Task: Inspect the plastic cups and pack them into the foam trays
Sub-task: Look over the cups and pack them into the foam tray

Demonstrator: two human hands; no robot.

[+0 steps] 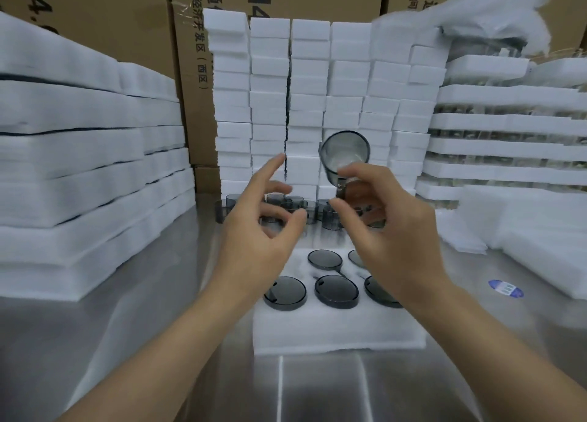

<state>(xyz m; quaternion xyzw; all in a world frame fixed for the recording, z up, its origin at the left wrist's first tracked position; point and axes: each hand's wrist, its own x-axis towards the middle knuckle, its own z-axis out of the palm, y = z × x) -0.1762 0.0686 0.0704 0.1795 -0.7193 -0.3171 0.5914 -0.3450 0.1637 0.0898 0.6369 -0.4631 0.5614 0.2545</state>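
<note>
The right hand [394,228] pinches a smoky clear plastic cup [344,155] by the small tab at its lower edge, thumb and fingertips pressed together on it. The cup is lifted at 12 o'clock from the hand, tilted so its open mouth faces the camera. That tilt looks deliberate: against the white foam blocks [317,97] behind, scratches or specks inside the wall should show up, so I judge this to be the inspection step.

The left hand [263,228] holds nothing. Its fingers are spread and loosely curled, just beside the cup at about 9 o'clock, apparently ready to take or turn it.

Below both hands, at 6 o'clock, a foam tray [336,329] lies on the steel table [127,342]. At least 5 dark round pieces [336,291] already sit in its pockets, flat faces up; the right hand hides part of the tray, so free pockets cannot be counted. The tray sits close to the person, presumably so an approved cup drops straight down into it.

Behind the hands, at 12 o'clock, a cluster of loose cups [273,207] stands upright on the table, waiting their turn. Stacks of foam sheets [79,167] rise at 9 o'clock, and filled tray stacks [508,142] stand at 3 o'clock, with cardboard boxes [127,24] behind everything.
</note>
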